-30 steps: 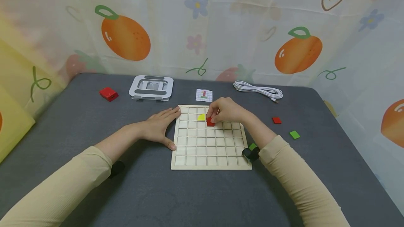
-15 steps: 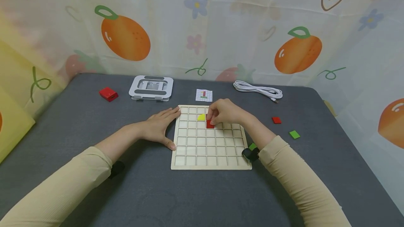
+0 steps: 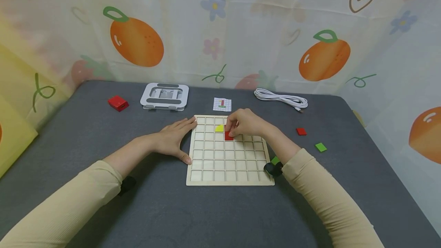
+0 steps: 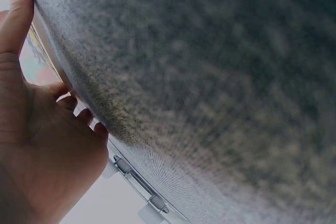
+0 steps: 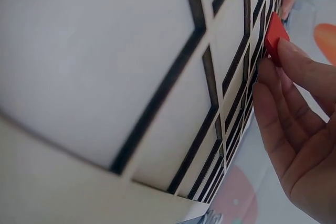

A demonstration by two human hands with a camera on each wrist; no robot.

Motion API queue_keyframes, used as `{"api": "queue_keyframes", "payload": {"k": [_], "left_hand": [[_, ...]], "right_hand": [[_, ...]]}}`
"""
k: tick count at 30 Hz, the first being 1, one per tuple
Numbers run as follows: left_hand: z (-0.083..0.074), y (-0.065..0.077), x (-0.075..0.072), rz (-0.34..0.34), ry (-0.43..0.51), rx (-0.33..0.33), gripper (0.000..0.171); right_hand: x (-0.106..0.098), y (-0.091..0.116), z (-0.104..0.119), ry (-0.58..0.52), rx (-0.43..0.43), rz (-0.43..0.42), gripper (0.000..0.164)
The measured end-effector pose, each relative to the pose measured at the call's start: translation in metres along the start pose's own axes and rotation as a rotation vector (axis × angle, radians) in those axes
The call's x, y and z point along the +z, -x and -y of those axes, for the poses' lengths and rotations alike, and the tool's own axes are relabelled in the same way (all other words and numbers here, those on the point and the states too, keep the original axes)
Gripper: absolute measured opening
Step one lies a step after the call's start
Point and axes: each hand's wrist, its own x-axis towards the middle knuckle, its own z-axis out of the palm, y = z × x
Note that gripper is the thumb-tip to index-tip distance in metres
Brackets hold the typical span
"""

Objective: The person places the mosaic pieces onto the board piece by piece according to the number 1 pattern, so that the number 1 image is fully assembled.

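Observation:
A pale wooden grid board lies on the dark table. My left hand rests at its left edge, fingers extended at the far corner and thumb lower down the side. Over the upper middle cells, my right hand pinches a red square tile between thumb and fingers. The right wrist view shows this red tile tilted against the grid. Just left of it, a yellow piece with one cut corner sits in a cell. My right fingers partly hide the cells behind the red tile.
Right of the board lie a loose red tile and a green tile. Another green tile is partly hidden by the right wrist camera. Behind are a patterned card, white cable, grey-white stand and red block.
The red tile in my right hand has shifted slightly toward me and settled lower over its cell; the right hand dipped a little. My left hand has stayed at the board's edge.

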Motion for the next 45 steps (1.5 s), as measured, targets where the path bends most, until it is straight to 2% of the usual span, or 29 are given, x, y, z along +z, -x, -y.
{"api": "queue_keyframes", "payload": {"k": [11,25,34,45], "left_hand": [[-0.001,0.0,-0.001,0.005,0.002,-0.002,0.126],[-0.001,0.0,-0.001,-0.002,-0.001,-0.001,0.126],[-0.001,-0.001,0.0,0.013,-0.002,-0.007,0.127],[-0.001,0.0,0.0,0.015,0.002,-0.012,0.127]], "right_hand": [[0.001,-0.001,0.001,0.06,0.012,-0.038,0.012],[0.003,-0.005,0.001,0.102,0.025,-0.003,0.011],[-0.005,0.0,-0.001,0.105,-0.026,-0.062,0.01],[-0.023,0.011,-0.023,0.087,0.015,-0.129,0.012]]}}
